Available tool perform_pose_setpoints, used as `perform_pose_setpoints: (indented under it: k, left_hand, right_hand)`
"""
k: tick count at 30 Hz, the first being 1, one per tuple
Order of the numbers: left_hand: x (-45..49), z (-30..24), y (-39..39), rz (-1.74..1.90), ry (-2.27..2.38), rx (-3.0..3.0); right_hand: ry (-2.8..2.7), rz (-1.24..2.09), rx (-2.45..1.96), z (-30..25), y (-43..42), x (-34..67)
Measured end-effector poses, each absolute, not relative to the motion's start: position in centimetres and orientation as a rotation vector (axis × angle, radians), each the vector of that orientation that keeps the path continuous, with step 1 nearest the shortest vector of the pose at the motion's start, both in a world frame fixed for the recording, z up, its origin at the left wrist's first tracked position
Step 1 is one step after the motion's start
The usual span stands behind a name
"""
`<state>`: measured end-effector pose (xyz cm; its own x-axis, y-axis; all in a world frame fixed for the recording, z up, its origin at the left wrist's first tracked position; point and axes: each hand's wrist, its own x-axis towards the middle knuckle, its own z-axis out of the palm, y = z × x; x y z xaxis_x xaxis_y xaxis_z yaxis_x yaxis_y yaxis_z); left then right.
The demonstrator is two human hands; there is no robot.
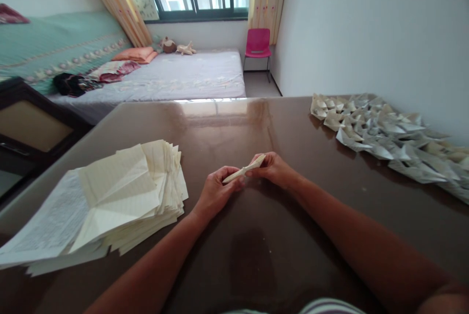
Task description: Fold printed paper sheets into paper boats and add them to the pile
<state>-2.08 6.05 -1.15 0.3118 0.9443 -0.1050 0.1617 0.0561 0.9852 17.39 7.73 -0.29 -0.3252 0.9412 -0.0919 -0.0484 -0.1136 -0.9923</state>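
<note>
A narrow folded piece of cream paper [245, 169] is held just above the brown table [256, 123], slanting up to the right. My left hand [216, 192] pinches its lower left end. My right hand [273, 167] grips its upper right end. Both hands rest near the table's middle. To the left lies a thick stack of creased cream sheets [110, 201], the top one partly folded. Along the right side, against the wall, lie several finished folded paper boats [384, 133].
Beyond the table's far edge stands a bed [176, 74] with cushions and soft toys, a pink chair [258, 45] by the window, and a dark wooden chair back [29, 118] at the left. A white wall runs along the right.
</note>
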Motion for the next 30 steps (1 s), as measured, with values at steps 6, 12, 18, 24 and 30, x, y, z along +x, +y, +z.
perform_pose_setpoints:
  k: [6, 12, 18, 24, 30]
  left_hand:
    - [-2.1, -0.9, 5.9, 0.685, 1.068, 1.477]
    - [-2.2, -0.5, 5.9, 0.718, 1.094, 1.488]
    - [-2.1, -0.6, 6.0, 0.694, 1.055, 1.384]
    - [-2.0, -0.6, 5.5, 0.711, 1.120, 1.520]
    - [-1.9, -0.7, 5.4, 0.724, 1.118, 1.499]
  right_hand:
    - [-1.428, 1.627, -1.032, -0.7, 8.0, 18.0]
    - [-1.382, 1.541, -0.994, -1.0, 8.3, 18.1]
    - [-1.380, 1.602, -0.959, -1.2, 8.5, 18.5]
    - [-1.418, 1.628, -0.923, -0.6, 7.7, 17.6]
    - [-1.448, 1.532, -0.981, -0.6, 7.7, 17.4]
